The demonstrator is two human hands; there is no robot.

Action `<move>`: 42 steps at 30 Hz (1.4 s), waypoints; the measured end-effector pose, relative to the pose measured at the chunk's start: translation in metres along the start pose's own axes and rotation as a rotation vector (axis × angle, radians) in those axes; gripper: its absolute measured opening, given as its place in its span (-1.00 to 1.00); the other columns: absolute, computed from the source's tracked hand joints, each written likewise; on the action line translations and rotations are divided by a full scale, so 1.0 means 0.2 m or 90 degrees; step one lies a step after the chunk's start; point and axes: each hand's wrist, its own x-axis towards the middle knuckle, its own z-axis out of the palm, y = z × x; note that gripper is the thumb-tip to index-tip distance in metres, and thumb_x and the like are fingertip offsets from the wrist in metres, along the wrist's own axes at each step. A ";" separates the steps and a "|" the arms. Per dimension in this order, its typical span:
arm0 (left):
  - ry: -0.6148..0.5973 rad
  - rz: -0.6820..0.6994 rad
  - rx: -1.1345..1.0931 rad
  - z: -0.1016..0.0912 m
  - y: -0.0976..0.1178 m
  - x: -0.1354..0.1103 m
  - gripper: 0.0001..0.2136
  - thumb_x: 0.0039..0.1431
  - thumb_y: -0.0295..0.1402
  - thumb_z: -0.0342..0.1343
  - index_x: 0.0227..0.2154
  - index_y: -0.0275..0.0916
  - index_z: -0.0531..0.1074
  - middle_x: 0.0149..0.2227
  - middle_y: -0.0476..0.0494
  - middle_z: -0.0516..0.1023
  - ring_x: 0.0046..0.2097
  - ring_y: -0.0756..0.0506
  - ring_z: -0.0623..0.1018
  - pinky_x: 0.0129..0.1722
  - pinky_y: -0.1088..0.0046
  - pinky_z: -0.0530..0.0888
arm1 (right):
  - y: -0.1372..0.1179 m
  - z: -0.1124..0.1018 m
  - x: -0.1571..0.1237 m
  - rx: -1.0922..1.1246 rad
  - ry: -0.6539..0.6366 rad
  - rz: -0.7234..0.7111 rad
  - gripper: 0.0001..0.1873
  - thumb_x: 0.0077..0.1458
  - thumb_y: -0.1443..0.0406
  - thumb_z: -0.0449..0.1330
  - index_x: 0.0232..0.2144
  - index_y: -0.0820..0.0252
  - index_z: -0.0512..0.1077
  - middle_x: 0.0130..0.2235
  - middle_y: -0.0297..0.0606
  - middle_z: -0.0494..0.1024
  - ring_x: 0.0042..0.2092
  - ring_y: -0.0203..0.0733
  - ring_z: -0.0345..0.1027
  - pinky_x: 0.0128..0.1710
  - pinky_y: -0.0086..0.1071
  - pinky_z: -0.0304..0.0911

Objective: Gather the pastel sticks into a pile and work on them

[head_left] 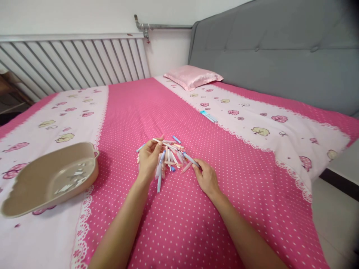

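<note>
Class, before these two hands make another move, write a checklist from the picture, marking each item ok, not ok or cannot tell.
1. Right hand has its fingers around a slim blue-grey plastic pen: ok.
2. Left hand has a secure grip on something at the heap's edge: cannot tell.
3. Loose heap of white, pink and blue plastic pen pieces is sorted by colour: not ok, colours lie mixed.
4. Beige plastic basin stands clear of both hands: ok.
5. Light-blue slender pens lie apart from the heap: ok.
</note>
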 end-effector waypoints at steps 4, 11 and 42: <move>-0.001 -0.026 -0.031 0.00 0.02 0.00 -0.68 -0.08 -0.19 0.22 -0.31 -0.31 0.47 -0.41 -0.06 0.54 -0.47 0.06 0.45 -0.42 0.55 0.38 | 0.01 0.01 0.00 0.014 0.004 -0.012 -0.72 0.17 0.27 -0.03 -0.14 0.15 0.41 -0.20 -0.22 0.52 -0.21 -0.12 0.38 -0.23 -0.30 0.26; -0.015 -0.049 -0.033 0.01 0.02 -0.01 -0.73 -0.10 -0.23 0.24 -0.36 -0.31 0.49 -0.44 -0.05 0.51 -0.49 0.08 0.41 -0.43 0.56 0.35 | 0.01 0.01 0.00 0.046 0.015 -0.031 -0.72 0.18 0.23 -0.02 -0.13 0.14 0.40 -0.18 -0.22 0.52 -0.19 -0.12 0.39 -0.20 -0.29 0.27; -0.100 -0.073 0.029 0.06 -0.01 -0.05 -0.73 -0.10 -0.19 0.23 -0.41 -0.31 0.47 -0.49 -0.05 0.50 -0.50 0.05 0.42 -0.55 0.59 0.35 | -0.02 0.00 -0.01 0.068 0.002 -0.048 -0.72 0.20 0.21 0.00 -0.10 0.10 0.41 -0.17 -0.26 0.53 -0.15 -0.13 0.39 -0.20 -0.32 0.27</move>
